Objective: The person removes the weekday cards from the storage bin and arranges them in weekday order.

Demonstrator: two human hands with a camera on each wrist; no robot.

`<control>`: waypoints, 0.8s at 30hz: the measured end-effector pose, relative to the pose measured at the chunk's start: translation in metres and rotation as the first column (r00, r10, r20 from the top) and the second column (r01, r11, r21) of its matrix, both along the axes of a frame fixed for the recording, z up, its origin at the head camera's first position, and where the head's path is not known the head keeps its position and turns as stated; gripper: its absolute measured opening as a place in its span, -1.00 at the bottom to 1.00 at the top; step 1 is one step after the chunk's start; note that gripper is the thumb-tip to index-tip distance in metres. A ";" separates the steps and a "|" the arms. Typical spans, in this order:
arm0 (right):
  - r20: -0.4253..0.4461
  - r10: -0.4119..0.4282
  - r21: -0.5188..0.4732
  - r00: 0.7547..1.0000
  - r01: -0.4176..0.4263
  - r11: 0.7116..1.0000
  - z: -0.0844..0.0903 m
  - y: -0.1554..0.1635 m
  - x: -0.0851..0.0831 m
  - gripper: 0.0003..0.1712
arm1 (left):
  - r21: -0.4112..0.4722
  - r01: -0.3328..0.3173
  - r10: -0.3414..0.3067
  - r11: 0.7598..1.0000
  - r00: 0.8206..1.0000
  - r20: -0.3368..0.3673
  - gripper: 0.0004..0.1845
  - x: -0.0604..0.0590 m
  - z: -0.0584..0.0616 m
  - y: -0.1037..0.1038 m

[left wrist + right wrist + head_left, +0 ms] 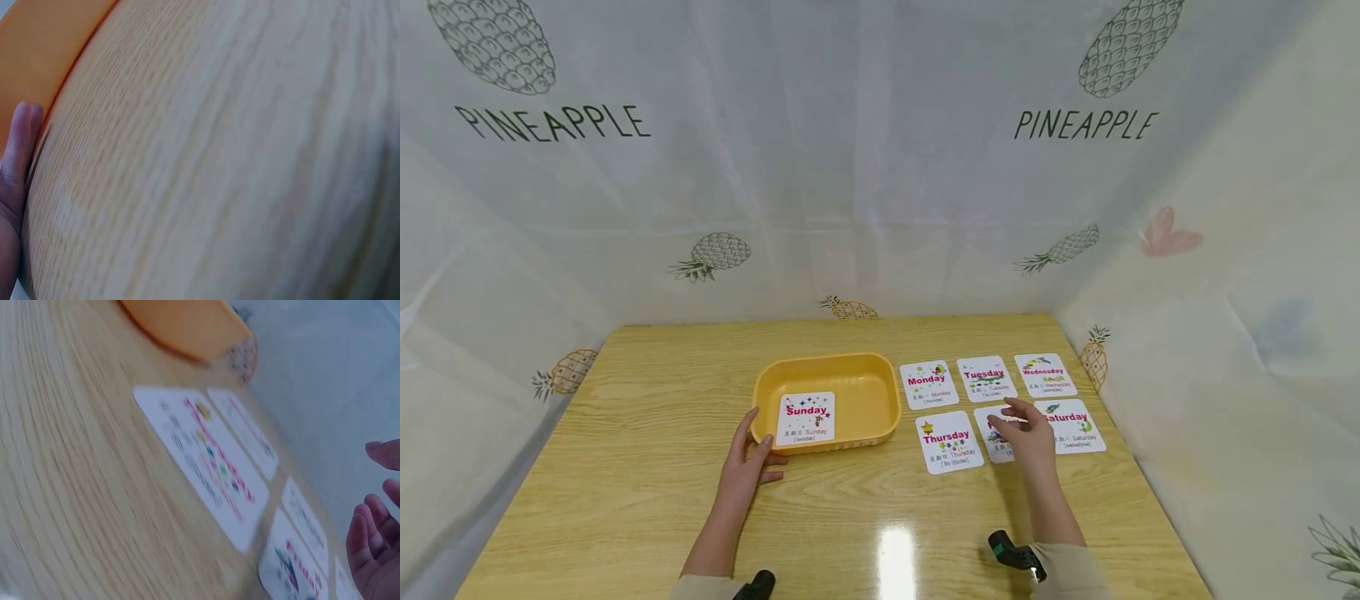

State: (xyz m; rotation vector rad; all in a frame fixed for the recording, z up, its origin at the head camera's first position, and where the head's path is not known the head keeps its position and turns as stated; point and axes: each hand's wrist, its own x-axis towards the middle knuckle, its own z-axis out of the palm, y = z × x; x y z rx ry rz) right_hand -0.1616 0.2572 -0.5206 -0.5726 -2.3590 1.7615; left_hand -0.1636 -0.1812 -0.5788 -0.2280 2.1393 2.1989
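Note:
My left hand [747, 467] grips the near left corner of a yellow plastic basket [827, 360], with digits at the rim and along the outside. A white "Sunday" card [806, 418] leans inside the basket's left part. Over the "Friday" card [994, 442], my right hand [1032, 435] hovers with fingers bent loosely and thumb apart from them, nothing between. It partly hides that card in the head view; the right wrist view shows the "Friday" card [290, 569] below the hand, next to the "Thursday" card [203, 462].
"Monday" [928, 385], "Tuesday" [987, 380] and "Wednesday" [1046, 376] cards form the back row. A "Saturday" card [1077, 429] lies at the front row's right end. The wooden table [625, 433] meets pineapple-print curtains [850, 208] at the back and sides.

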 end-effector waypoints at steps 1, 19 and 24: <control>-0.009 0.020 -0.007 1.000 -0.021 1.000 0.001 -0.006 -0.001 -0.39 | 0.000 -0.003 0.003 1.000 1.000 0.002 -0.35 0.000 0.000 0.000; -0.155 0.229 -0.094 0.961 -0.245 0.965 0.007 -0.110 -0.013 -0.50 | 0.001 0.005 -0.005 1.000 1.000 0.008 -0.36 -0.001 0.003 0.000; -0.170 0.285 -0.133 0.943 -0.309 0.942 0.024 -0.130 -0.013 -0.49 | 0.009 -0.005 0.005 1.000 1.000 0.000 -0.35 0.000 0.001 -0.001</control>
